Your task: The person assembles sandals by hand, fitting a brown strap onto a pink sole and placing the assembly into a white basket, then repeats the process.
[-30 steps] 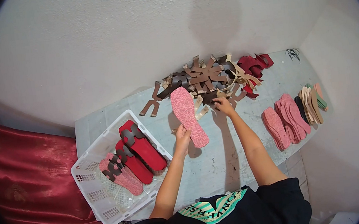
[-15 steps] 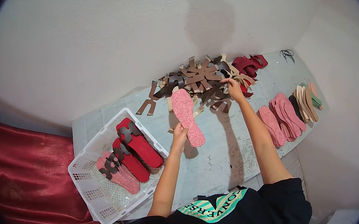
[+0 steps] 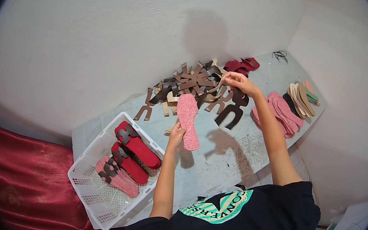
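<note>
My left hand (image 3: 177,135) grips a pink speckled insole (image 3: 189,121) by its left edge, holding it upright above the table. My right hand (image 3: 239,82) is raised at the right of the strap pile, its fingers pinched at a curved beige strap piece (image 3: 216,88). Just below that hand is a dark brown H-shaped strap (image 3: 232,110); whether the fingers touch it is hard to see. Brown and black cut-out straps (image 3: 193,80) lie heaped against the wall behind the insole.
A white plastic basket (image 3: 83,185) on the left holds red soles (image 3: 135,147) and a pink insole with dark straps. Stacks of pink insoles (image 3: 283,112) and beige ones (image 3: 302,97) lie at the right. Dark red straps (image 3: 241,66) are at the back. A red curtain (image 3: 29,191) hangs left.
My right hand has lifted slightly from the pile, and a dark strap now shows below it. The insole in my left hand has turned more upright. The whole view has shifted a little.
</note>
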The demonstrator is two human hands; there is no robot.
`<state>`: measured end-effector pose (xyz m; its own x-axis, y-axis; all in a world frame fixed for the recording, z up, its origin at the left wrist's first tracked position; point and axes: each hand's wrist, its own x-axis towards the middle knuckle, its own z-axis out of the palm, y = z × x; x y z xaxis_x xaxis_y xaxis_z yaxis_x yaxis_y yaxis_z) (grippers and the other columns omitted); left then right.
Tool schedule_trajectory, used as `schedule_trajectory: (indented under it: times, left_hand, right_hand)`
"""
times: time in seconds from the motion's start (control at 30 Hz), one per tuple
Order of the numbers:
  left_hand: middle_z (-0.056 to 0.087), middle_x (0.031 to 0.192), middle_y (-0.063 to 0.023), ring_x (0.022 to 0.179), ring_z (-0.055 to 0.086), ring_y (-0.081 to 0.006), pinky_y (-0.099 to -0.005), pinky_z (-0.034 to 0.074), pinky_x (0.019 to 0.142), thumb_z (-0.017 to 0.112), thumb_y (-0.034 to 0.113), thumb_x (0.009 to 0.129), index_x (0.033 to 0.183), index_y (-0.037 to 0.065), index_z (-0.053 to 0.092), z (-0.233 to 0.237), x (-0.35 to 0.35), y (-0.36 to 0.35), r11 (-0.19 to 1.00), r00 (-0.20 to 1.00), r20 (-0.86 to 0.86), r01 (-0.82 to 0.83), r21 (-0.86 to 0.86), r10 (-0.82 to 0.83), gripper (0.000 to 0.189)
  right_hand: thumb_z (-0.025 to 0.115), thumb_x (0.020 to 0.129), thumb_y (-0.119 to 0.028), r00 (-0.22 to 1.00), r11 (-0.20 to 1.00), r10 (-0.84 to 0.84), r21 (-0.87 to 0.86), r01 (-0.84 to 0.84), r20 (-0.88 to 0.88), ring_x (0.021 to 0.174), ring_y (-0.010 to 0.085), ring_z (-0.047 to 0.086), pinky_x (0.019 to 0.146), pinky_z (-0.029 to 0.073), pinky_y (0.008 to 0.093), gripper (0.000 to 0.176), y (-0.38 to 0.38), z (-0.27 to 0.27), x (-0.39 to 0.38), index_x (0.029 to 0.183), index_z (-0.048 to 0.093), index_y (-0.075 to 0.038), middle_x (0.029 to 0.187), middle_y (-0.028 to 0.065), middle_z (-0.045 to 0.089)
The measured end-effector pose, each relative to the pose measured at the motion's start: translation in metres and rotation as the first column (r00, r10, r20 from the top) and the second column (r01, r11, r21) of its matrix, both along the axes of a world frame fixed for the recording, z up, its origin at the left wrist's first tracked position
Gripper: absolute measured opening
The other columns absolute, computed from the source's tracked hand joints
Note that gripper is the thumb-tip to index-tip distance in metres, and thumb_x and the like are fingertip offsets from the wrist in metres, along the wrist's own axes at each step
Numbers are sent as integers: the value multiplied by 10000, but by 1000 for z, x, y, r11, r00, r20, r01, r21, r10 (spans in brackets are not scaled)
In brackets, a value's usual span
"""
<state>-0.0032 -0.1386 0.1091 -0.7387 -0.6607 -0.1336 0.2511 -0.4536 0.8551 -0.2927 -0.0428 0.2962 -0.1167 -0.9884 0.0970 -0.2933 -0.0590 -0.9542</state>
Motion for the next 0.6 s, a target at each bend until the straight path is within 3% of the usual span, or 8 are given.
schedule_trajectory:
  times: [0.1, 0.17, 0.23, 0.27, 0.3, 0.37, 0.57, 0.6]
  left_hand:
    - [607, 986, -59, 848, 590, -107, -234, 462, 756, 488, 27, 828, 1233, -21, 418, 52, 8, 15, 985, 986, 129, 125, -115, -110, 414]
    - [589, 902, -11, 781, 559, -79, -216, 446, 718, 514, 54, 827, 1234, -20, 420, 86, 9, 24, 853, 850, 434, 441, -279, -298, 424]
    - [555, 925, -4, 821, 526, -77, -226, 431, 744, 530, 70, 834, 1234, -11, 424, 108, 4, 37, 782, 818, 408, 541, -309, -405, 422]
    - [544, 984, -15, 875, 516, -81, -234, 425, 772, 529, 70, 838, 1232, -4, 427, 113, 0, 46, 724, 824, 319, 565, -397, -468, 414]
    - [532, 1044, -26, 929, 505, -85, -242, 419, 800, 527, 70, 843, 1230, 3, 430, 117, -2, 54, 665, 814, 231, 571, -482, -532, 405]
    - [499, 1137, -42, 1009, 474, -91, -255, 405, 849, 527, 83, 857, 1222, 11, 433, 126, 0, 67, 626, 774, 224, 617, -476, -592, 383]
    - [530, 1129, -39, 983, 501, -88, -250, 415, 850, 523, 71, 849, 1225, 9, 434, 109, 20, 96, 721, 770, 129, 633, -283, -625, 391]
    - [537, 1117, -33, 977, 507, -84, -246, 418, 846, 525, 64, 848, 1227, 11, 433, 104, 23, 100, 741, 780, 99, 619, -261, -617, 394]
  right_hand:
    - [538, 882, -306, 983, 983, 177, 63, -175, -43, 686, 41, 444, 607, 362, 196, 265, 11, 31, 28, 962, 586, -58, 771, -47, 524]
    - [544, 879, -311, 956, 956, 288, 68, -284, -58, 699, 49, 468, 615, 382, 209, 273, 9, 37, 41, 962, 587, -55, 771, -33, 541]
    - [539, 889, -238, 842, 913, 404, 220, -344, -358, 824, 76, 527, 723, 432, 240, 225, 4, 40, 50, 973, 574, -33, 883, 2, 591]
    - [536, 888, -277, 816, 931, 358, 106, -349, -454, 782, 100, 532, 692, 434, 266, 258, 3, 34, 56, 967, 574, -34, 846, 21, 596]
    - [543, 875, -313, 785, 952, 306, 158, -263, -538, 713, 127, 536, 640, 427, 281, 292, 6, 38, 64, 957, 578, -34, 779, 60, 595]
    - [545, 865, -336, 752, 970, 219, 60, -234, -622, 650, 166, 535, 599, 417, 300, 314, 7, 30, 68, 947, 586, -35, 731, 98, 591]
    - [506, 879, -345, 758, 955, 193, -57, -290, -623, 823, 233, 598, 699, 465, 328, 326, 27, 7, 74, 1009, 609, -64, 873, 133, 619]
    - [490, 893, -308, 841, 962, 160, -110, -251, -517, 863, 207, 579, 744, 450, 315, 318, 34, 8, 73, 1049, 588, -49, 937, 108, 603]
